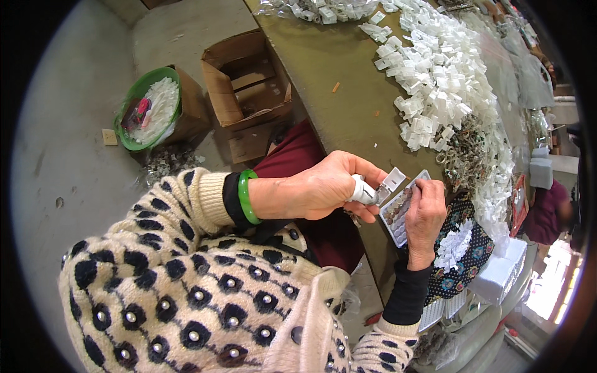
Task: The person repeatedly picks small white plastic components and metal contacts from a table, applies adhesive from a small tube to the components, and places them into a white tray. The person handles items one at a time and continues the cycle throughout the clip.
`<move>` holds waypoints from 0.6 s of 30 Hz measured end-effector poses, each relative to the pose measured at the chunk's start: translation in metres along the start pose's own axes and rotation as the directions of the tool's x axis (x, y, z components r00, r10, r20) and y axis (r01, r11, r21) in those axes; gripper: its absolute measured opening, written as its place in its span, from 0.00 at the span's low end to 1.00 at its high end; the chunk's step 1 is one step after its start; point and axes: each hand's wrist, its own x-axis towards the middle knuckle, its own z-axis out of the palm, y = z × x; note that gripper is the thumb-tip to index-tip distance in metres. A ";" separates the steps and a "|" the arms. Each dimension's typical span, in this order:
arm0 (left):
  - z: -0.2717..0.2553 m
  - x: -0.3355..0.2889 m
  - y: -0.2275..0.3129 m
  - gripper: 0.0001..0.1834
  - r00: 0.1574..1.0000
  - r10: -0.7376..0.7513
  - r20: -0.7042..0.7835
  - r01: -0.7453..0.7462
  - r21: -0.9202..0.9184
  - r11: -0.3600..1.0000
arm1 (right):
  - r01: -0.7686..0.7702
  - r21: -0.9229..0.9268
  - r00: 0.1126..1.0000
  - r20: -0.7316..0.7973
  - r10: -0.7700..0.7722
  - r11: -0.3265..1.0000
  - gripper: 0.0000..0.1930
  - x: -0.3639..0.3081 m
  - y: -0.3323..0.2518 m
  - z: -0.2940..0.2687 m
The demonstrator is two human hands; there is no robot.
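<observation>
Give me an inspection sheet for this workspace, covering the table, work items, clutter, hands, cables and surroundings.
Surface: olive-green table, partly bare, with small scraps.
Work items: small white hinged box, lid open; white tray with compartments in rows.
Clutter: heap of whitish plastic pieces; tangled metallic trinkets beside it; small white bits on patterned cloth.
Hands: left hand holds the hinged box; right hand is on the tray, grip unclear.
Cables: nothing seen.
Surroundings: open cardboard box, green-rimmed tub.

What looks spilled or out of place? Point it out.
Small pale bits lie heaped on the floor beside the green-rimmed container, perhaps spilled, though they may be bagged. On the table, a small orange-brown scrap lies apart from the heaped white pieces, so it looks stray.
</observation>
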 end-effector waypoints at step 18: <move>0.017 -0.001 -0.011 0.18 0.991 0.133 -0.031 -0.120 0.265 0.957 | 0.046 0.102 0.959 -0.283 -0.016 0.994 0.10 -0.026 -0.094 -0.012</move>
